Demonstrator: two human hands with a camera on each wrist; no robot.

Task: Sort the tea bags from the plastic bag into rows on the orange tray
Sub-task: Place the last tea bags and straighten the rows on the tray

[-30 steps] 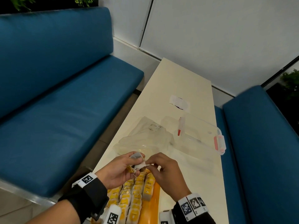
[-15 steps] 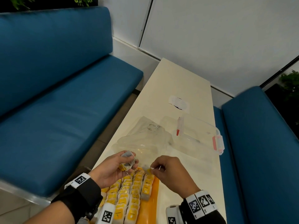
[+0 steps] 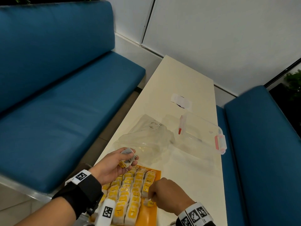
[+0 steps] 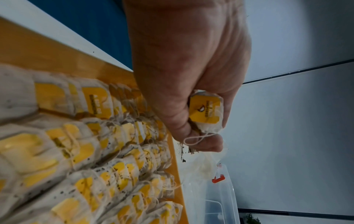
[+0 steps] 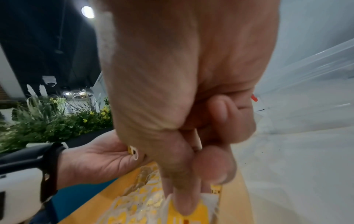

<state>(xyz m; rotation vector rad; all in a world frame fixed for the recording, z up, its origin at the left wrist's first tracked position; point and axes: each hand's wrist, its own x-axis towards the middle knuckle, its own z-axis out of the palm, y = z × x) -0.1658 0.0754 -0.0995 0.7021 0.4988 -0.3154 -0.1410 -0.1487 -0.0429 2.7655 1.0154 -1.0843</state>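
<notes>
The orange tray (image 3: 157,173) lies at the near end of the table, with several rows of yellow-tagged tea bags (image 3: 128,191) on it. My left hand (image 3: 128,158) hovers over the tray's far left corner and holds a small bunch of tea bags (image 4: 205,111) in curled fingers. My right hand (image 3: 152,199) is low over the tray's right side and pinches one tea bag (image 3: 149,203) at the near end of the rightmost row. The crumpled clear plastic bag (image 3: 146,137) lies just beyond the tray.
A clear plastic box (image 3: 202,134) with red latches stands to the right of the bag. A white paper scrap (image 3: 180,101) lies farther along the table. Blue benches (image 3: 65,103) run along both sides of the narrow table.
My hands have separated. The right hand moved toward me and down to the tray's right side with one tea bag, while the left hand stayed near the plastic bag with its bunch.
</notes>
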